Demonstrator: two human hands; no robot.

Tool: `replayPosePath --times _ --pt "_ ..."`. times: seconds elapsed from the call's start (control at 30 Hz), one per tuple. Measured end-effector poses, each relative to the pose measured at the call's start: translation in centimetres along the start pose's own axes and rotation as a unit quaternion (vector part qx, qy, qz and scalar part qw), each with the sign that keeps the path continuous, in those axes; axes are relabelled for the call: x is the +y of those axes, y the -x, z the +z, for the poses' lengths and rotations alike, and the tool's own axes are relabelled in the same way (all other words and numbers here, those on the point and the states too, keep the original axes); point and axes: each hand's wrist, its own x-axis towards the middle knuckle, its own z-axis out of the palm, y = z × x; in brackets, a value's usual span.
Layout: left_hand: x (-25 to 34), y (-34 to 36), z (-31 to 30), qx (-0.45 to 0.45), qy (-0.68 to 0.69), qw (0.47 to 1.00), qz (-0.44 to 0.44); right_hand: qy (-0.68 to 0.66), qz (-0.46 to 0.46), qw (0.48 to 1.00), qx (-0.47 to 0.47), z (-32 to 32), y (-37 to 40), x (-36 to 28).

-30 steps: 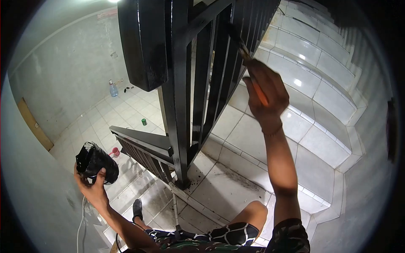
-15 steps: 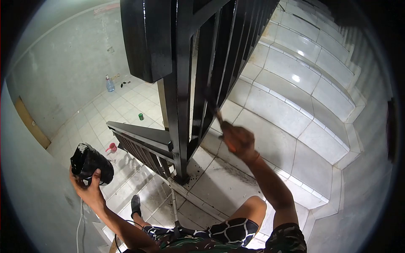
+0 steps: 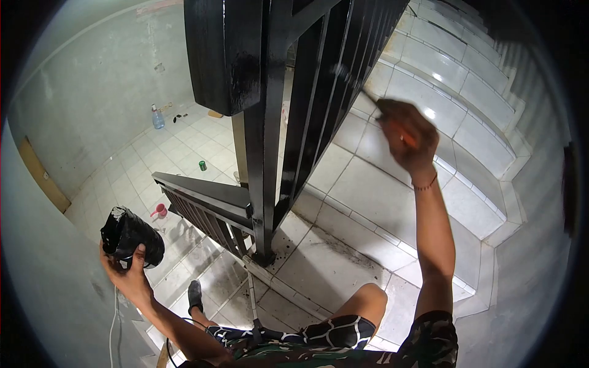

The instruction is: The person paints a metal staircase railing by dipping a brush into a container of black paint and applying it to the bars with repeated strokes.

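My left hand [image 3: 130, 277] grips a paint can [image 3: 140, 238] smeared with black paint, held tilted at the left with its opening toward the upper left. My right hand [image 3: 412, 136] is closed around a paintbrush [image 3: 370, 97]; some orange shows between the fingers. Motion blurs the brush head, which overlaps the upright bars in this view. Glossy black metal railing [image 3: 343, 80] runs up beside the stairs, joined to a thick post [image 3: 262, 159]. A lower black railing section [image 3: 202, 195] slopes away to the left of that post.
White tiled stairs [image 3: 368, 178] climb to the upper right, with dark specks near the post's foot. On the lower floor are a green can [image 3: 202, 165], a pink dipper [image 3: 159, 210] and a clear bottle [image 3: 157, 118]. A pale cable [image 3: 114, 325] hangs at the left.
My right hand has swung up and to the right with the paintbrush, along the railing bars. The left hand and paint can have barely moved. The view has shifted slightly.
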Motion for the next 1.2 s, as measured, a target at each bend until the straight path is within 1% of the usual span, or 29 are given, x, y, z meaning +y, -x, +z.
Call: replayPosePath --times 0.07,0.1,0.13,0.2,0.23,0.27,0.33,0.4,0.47,0.53,0.57,0.6,0.7,0.73,0.8,0.83,0.87,0.93,1.0,1.03,1.07,1.1,1.13,1.17,1.2 --pt "-0.2 0.0 0.2 -0.006 0.001 1.000 -0.002 0.137 -0.083 0.986 0.054 0.7 -2.0 1.3" --pt "-0.3 0.0 0.3 0.000 -0.001 1.000 0.000 0.176 -0.102 0.978 0.043 1.0 -3.2 1.0" --pt "-0.5 0.0 0.5 0.006 -0.004 1.000 0.000 0.177 -0.102 0.978 0.039 1.7 -3.6 1.8" --pt "-0.6 0.1 0.7 -0.003 0.004 1.000 -0.014 0.217 -0.185 0.958 -0.008 3.3 -3.8 2.8" --pt "-0.6 0.1 0.8 -0.008 0.012 1.000 -0.024 0.293 -0.185 0.936 -0.062 3.8 -2.8 2.1" --pt "-0.7 0.0 0.8 -0.011 0.010 1.000 -0.028 0.256 -0.207 0.941 -0.077 4.1 -2.1 1.3" --pt "-0.9 0.1 0.8 -0.014 -0.006 1.000 -0.009 0.154 -0.166 0.967 -0.120 5.8 2.7 1.4" --pt "-0.9 0.1 0.7 -0.015 -0.014 1.000 -0.008 0.135 -0.203 0.960 -0.134 6.6 5.3 -1.0" --pt "-1.2 0.1 0.7 -0.008 -0.001 1.000 -0.007 0.140 -0.246 0.933 -0.221 7.1 8.5 -2.2" --pt "-1.1 0.0 0.8 -0.009 0.002 1.000 -0.011 0.140 -0.236 0.932 -0.236 7.9 11.1 -3.8" --pt "-1.1 0.1 0.8 -0.005 0.007 1.000 -0.015 0.081 -0.218 0.937 -0.261 7.9 11.8 -4.1" --pt "-1.2 0.1 0.7 -0.007 0.006 1.000 -0.015 0.081 -0.216 0.937 -0.262 7.8 12.4 -4.5" --pt "-1.5 0.1 0.6 -0.010 -0.010 1.000 -0.007 -0.068 -0.144 0.927 -0.340 7.0 12.5 -5.2" --pt "-1.5 0.1 0.6 -0.013 -0.008 1.000 -0.009 -0.067 -0.143 0.927 -0.340 6.6 11.9 -5.1" --pt "-1.5 0.0 0.6 -0.013 -0.006 1.000 -0.010 -0.076 -0.156 0.952 -0.252 5.9 10.8 -4.3" --pt "-1.6 0.0 0.7 -0.012 -0.003 1.000 -0.010 -0.029 -0.146 0.957 -0.248 5.1 10.2 -3.6" --pt "-1.7 0.0 0.6 -0.011 -0.001 1.000 -0.011 0.050 -0.164 0.969 -0.176 5.1 9.6 -2.6" --pt "-1.5 -0.1 0.7 -0.009 -0.004 1.000 -0.021 0.062 -0.139 0.987 -0.059 4.5 7.2 -1.7" --pt "-1.5 0.0 0.7 -0.006 -0.007 0.999 -0.031 0.168 -0.181 0.968 -0.052 4.7 5.2 -1.6" --pt "-1.5 0.1 0.7 -0.007 -0.009 1.000 -0.028 0.207 -0.185 0.959 -0.057 5.5 4.4 -1.7" --pt "-1.5 0.0 0.7 -0.009 -0.010 1.000 -0.023 0.207 -0.183 0.959 -0.057 6.1 4.6 -1.8" --pt "-1.5 0.0 0.7 -0.011 -0.010 1.000 -0.022 0.285 -0.240 0.918 -0.139 7.1 5.3 -1.8" --pt "-1.6 0.1 0.7 -0.012 -0.015 1.000 -0.020 0.358 -0.293 0.859 -0.218 8.0 6.2 -1.8" --pt "-1.6 0.1 0.6 -0.012 -0.020 1.000 -0.018 0.196 -0.242 0.930 -0.196 8.8 7.6 -2.2" --pt "-1.6 0.0 0.6 -0.014 -0.020 1.000 -0.017 0.176 -0.240 0.937 -0.180 9.2 8.8 -3.0"
